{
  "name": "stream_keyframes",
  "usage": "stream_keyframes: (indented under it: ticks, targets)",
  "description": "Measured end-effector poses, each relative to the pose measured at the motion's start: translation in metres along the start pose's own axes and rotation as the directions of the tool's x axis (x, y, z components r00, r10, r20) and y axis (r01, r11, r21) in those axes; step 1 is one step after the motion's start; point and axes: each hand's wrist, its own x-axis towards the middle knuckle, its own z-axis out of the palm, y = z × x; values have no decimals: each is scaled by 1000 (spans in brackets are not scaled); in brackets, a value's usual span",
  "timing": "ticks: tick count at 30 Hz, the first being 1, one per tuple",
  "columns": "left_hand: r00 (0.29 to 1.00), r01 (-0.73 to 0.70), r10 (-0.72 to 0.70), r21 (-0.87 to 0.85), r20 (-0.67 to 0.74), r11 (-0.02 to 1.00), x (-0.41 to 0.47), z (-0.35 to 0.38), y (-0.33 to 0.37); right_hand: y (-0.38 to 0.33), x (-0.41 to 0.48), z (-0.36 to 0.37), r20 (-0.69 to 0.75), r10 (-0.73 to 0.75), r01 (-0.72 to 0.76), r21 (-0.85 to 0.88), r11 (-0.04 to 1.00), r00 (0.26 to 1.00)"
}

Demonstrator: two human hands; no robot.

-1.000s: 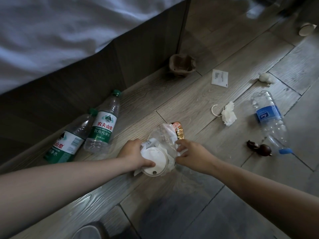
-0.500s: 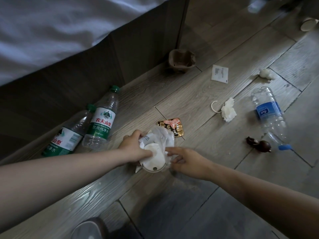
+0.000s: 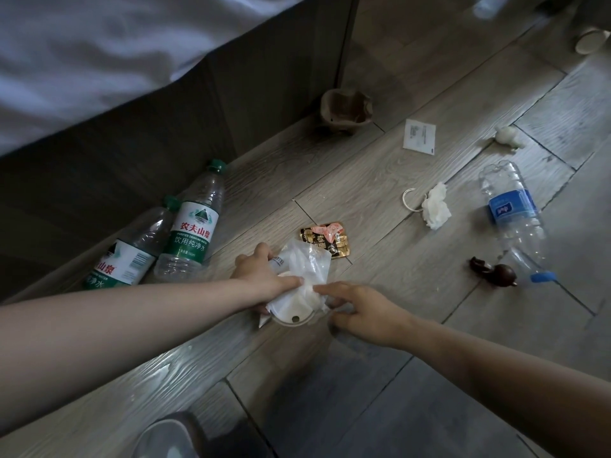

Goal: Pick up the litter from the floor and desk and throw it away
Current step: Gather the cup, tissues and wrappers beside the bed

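The left hand [image 3: 261, 276] clamps the wad of wrappers [image 3: 304, 279], likely bundling litter for one trip; the right hand [image 3: 360, 312], at three o'clock, touches its loose plastic, grip unclear.

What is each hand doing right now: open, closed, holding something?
Left hand: grips the litter bundle, clear plastic wrapping and a white cup lid.
Right hand: fingertips on the same bundle; pinching or only touching cannot be told.
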Motion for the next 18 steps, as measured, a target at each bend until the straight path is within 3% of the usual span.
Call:
stream_keyframes:
  ticks: [3, 5, 6, 10, 14, 18]
  targets:
    - [999, 32, -26, -156, 42, 987, 1, -1, -1, -3, -4, 0, -245, 11, -20, -35, 999, 969]
    - [997, 45, -29, -253, 68, 966, 0, -5, -5, -5, -9, 0, -397, -77, 21, -145, 989, 914]
    - [997, 25, -7, -233, 77, 972, -1, -7, -10, -6, -12, 0, -404, -136, 46, -224, 973, 905]
    - [998, -64, 65, 51, -11, 997, -4, -14, -31, -4, -19, 12, -196, -268, 182, -372, 910, 943]
    - [1000, 26, -25, -174, 6, 984, -6, -23, -40, -3, -12, 23, 57, -269, 264, -467, 844, 961]
    - [1000, 7, -11, -208, -14, 978, -6, -32, -46, -3, -7, 41, 99, -308, 310, -551, 775, 946]
